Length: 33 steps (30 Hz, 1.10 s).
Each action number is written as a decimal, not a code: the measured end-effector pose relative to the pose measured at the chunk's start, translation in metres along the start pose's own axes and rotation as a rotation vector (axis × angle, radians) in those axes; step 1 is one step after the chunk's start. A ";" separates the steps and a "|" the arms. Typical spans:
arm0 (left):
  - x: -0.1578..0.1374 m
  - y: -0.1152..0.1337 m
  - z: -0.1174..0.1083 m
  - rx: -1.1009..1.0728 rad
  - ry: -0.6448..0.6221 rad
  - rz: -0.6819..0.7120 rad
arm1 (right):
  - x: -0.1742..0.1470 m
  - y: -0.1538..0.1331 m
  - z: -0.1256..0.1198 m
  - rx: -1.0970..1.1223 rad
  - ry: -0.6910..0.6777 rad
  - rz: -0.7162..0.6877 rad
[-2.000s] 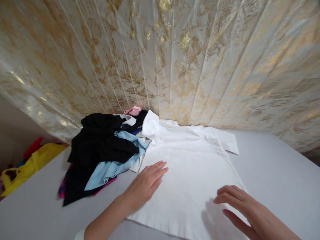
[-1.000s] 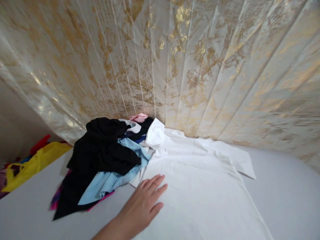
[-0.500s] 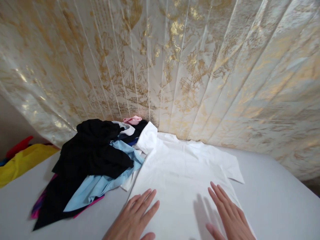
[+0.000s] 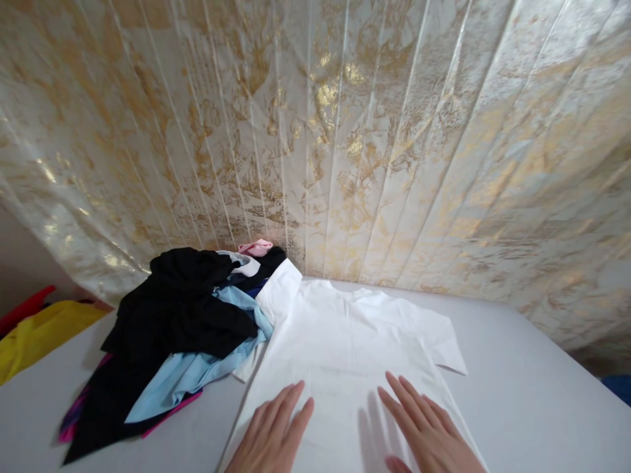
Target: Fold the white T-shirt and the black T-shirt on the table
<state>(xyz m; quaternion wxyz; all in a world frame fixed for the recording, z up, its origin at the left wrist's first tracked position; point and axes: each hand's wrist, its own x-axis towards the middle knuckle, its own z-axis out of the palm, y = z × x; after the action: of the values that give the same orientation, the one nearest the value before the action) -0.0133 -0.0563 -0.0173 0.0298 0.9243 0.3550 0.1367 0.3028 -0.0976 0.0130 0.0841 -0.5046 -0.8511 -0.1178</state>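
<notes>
Across the top of the frame hangs a gold-patterned curtain (image 4: 315, 144); below spreads the pale worktop (image 4: 532, 394). At lower centre the white shirt (image 4: 340, 355) lies spread out, one sleeve against the clothes pile (image 4: 182, 322) at lower left. At bottom centre, backs up and fingers open, the right hand (image 4: 428, 433) hovers over the shirt; whether the left hand (image 4: 270, 435) touches it is unclear.

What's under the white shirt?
The pale surface shows around the white shirt, and one sleeve overlaps the clothes pile. Whatever lies beneath the shirt's middle is covered and can't be seen.
</notes>
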 end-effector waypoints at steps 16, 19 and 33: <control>0.193 -0.070 0.016 0.045 0.124 -0.611 | 0.096 0.100 0.072 -0.044 -0.196 0.878; 0.206 -0.072 0.013 0.027 0.095 -0.614 | 0.093 0.104 0.073 -0.074 -0.217 0.902; 0.280 -0.130 0.001 -0.065 0.105 -0.748 | 0.201 0.169 0.070 0.176 -0.036 0.816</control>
<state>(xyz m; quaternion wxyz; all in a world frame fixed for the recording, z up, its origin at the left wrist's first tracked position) 0.1017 0.2267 0.0271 0.0889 0.7210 0.6646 0.1750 0.3533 0.1694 0.0184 0.1520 -0.7932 -0.5897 0.0072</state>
